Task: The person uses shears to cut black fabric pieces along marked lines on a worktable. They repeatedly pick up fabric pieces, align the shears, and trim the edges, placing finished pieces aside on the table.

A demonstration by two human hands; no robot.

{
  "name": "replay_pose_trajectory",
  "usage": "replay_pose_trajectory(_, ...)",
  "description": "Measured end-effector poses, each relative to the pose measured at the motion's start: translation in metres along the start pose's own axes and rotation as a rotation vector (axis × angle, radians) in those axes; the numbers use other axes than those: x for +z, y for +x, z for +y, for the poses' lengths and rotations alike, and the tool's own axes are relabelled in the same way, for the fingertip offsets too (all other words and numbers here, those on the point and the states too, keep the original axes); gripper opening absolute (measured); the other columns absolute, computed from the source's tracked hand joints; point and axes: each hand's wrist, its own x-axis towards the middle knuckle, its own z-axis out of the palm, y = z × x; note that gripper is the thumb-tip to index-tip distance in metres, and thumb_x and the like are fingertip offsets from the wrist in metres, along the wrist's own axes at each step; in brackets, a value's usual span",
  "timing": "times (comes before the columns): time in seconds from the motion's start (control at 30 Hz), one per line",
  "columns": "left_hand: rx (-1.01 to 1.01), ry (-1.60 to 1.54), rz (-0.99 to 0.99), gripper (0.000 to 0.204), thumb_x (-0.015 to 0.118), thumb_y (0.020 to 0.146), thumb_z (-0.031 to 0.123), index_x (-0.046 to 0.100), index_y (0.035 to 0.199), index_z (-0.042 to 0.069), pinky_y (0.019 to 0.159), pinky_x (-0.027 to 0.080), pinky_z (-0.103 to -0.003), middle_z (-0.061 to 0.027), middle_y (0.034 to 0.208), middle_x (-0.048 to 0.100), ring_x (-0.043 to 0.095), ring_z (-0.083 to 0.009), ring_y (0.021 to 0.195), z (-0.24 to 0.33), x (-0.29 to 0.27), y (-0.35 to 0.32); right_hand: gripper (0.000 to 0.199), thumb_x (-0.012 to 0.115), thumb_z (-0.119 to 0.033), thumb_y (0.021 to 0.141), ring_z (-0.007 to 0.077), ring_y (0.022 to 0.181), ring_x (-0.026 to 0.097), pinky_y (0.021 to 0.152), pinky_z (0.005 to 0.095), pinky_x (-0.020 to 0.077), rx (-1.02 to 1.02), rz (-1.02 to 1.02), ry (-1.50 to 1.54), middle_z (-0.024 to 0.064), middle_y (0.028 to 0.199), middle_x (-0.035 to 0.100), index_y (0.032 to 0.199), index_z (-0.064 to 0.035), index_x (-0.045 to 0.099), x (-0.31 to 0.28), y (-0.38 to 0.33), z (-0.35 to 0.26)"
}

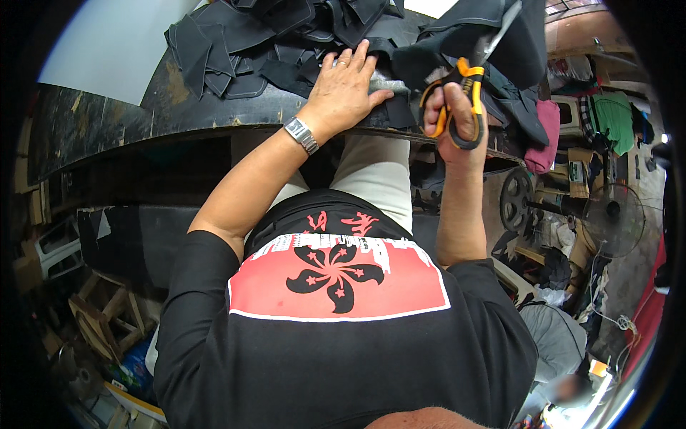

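Note:
Black cut pieces (279, 43) with pale lines along their edges are heaped over the dark worktable (150, 127). My left hand (345, 87) rests palm down on the near side of this heap, fingers spread and pointing away from me. In my right hand (461, 129) is a pair of scissors (468, 86) with orange and black handles, thumb and fingers through the loops. The blades point up and to the far right, in front of larger black material (511, 50). Whether the blades are apart is hard to make out.
A large white sheet (118, 46) lies at the far left of the table. To the right stand a black wheel (516, 199), a fan (613, 209) and piles of cloth, some pink (544, 136) and green (613, 121). A wooden stool (107, 314) is at the lower left.

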Motion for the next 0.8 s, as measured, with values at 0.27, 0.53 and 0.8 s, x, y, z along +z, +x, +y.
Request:
replay_pose_trajectory(0.27, -0.106, -0.647, 0.252, 0.034, 0.054, 0.083, -0.009, 0.068, 0.109, 0.009, 0.08, 0.053, -0.033, -0.0104, 0.106, 0.068, 0.067, -0.0232, 0.09, -0.016, -0.009, -0.008, 0.028, 0.084, -0.024, 0.077, 0.0024, 0.05, 0.052, 0.044, 0.0169, 0.0424, 0.141, -0.064, -0.358, -0.0028, 0.061, 0.057, 0.081, -0.0034, 0.065, 0.021, -0.006, 0.02)
replay_pose_trajectory(0.53, -0.359, -0.738, -0.13, 0.028, 0.055, 0.09, 0.002, 0.066, 0.116, 0.002, 0.086, 0.051, -0.027, -0.0109, 0.104, 0.071, 0.067, -0.0161, 0.096, -0.058, -0.085, -0.047, 0.037, 0.083, -0.033, 0.077, 0.0052, 0.047, 0.048, 0.044, 0.0223, 0.0362, 0.331, -0.297, -0.471, -0.0022, 0.054, 0.052, 0.071, -0.0041, 0.062, 0.033, -0.016, 0.054)
replay_pose_trajectory(0.8, -0.264, -1.38, -0.243, 0.025, 0.065, 0.091, 0.006, 0.064, 0.115, 0.0, 0.075, 0.05, -0.021, -0.0026, 0.094, 0.064, 0.061, -0.0081, 0.081, -0.064, -0.163, -0.074, 0.031, 0.075, -0.028, 0.085, 0.0084, 0.043, 0.05, 0.042, 0.0233, 0.0371, 0.481, -0.405, -0.418, 0.0013, 0.054, 0.052, 0.072, -0.0039, 0.06, 0.038, -0.019, 0.07)
